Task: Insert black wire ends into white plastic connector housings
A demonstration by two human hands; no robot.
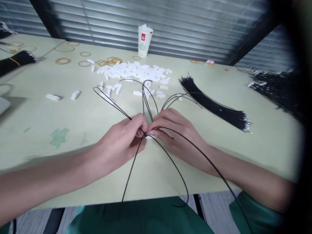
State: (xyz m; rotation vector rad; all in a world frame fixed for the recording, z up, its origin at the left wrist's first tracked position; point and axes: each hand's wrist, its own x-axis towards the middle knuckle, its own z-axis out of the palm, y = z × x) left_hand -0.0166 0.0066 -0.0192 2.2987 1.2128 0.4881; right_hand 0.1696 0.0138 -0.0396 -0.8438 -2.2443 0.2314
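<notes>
My left hand (123,138) is closed in a pinch at the middle of the table, on thin black wires (135,162). Close beside it, my right hand (181,136) also pinches black wire between thumb and fingers. Between the fingertips the wires meet at a small dark bunch, with a bit of a white piece (151,136) showing just below. Most of that piece is hidden by my fingers. Several wires loop up and away past both hands, while others curve down toward the table's front edge.
Behind my hands lies a heap of small white plastic pieces (136,70). A paper cup (144,42) stands at the back. A black wire bundle (212,102) lies to the right, more dark wires (278,89) beyond it. Rubber bands (62,61) are scattered at the back left, near another bundle (19,61).
</notes>
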